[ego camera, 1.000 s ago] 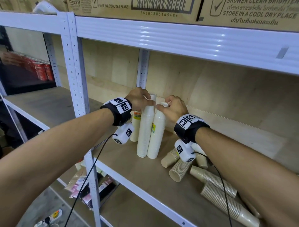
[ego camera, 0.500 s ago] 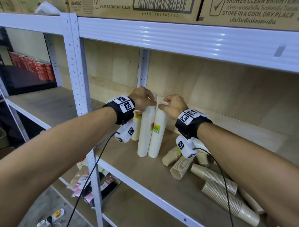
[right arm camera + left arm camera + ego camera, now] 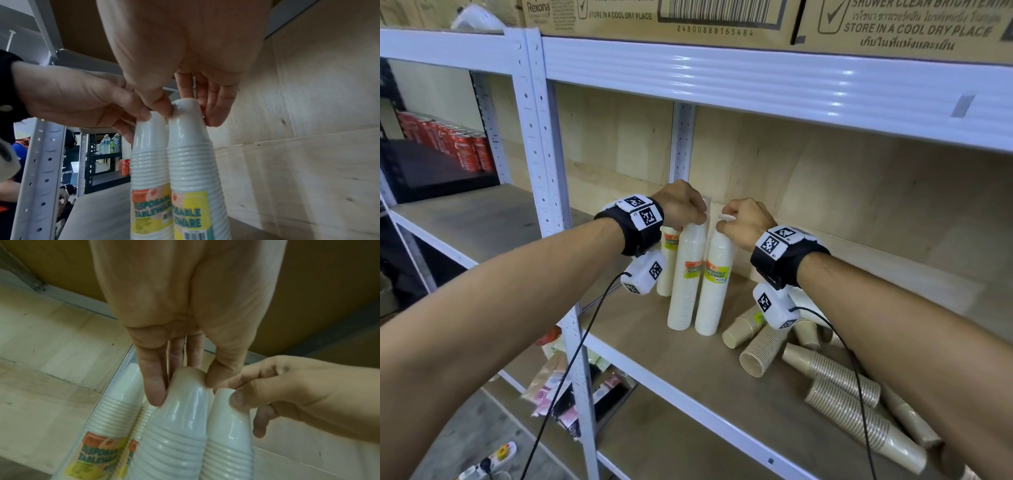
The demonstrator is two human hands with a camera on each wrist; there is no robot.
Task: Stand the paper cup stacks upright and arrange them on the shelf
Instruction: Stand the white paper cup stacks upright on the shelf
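Red cans (image 3: 448, 144): far left, lined up on a dark neighbouring shelf, well apart from the cups.
Shelf post (image 3: 544, 171): white perforated upright at the left end of the wooden shelf (image 3: 654, 363).
Back white stack (image 3: 667, 263): wrapped, upright, just behind the left hand's wrist camera; a further stack beside it shows in the left wrist view, mostly hidden.
Left hand (image 3: 681, 205): fingers curled down over the top of the left white stack (image 3: 686, 277), thumb and fingers pinching its top cup.
Left white stack: upright on the shelf, labelled "Disposable Tableware", touching its neighbour along the side.
Right white stack (image 3: 714, 284): upright, just right of the first, same label.
Right hand (image 3: 746, 221): thumb and fingers pinching the top of the right white stack.
Brown cup stacks (image 3: 842, 383): several, lying on their sides to the right, near the right forearm, open ends toward the shelf front.
Cartons (image 3: 722, 17): on the shelf above, printed "Store in a cool dry place".
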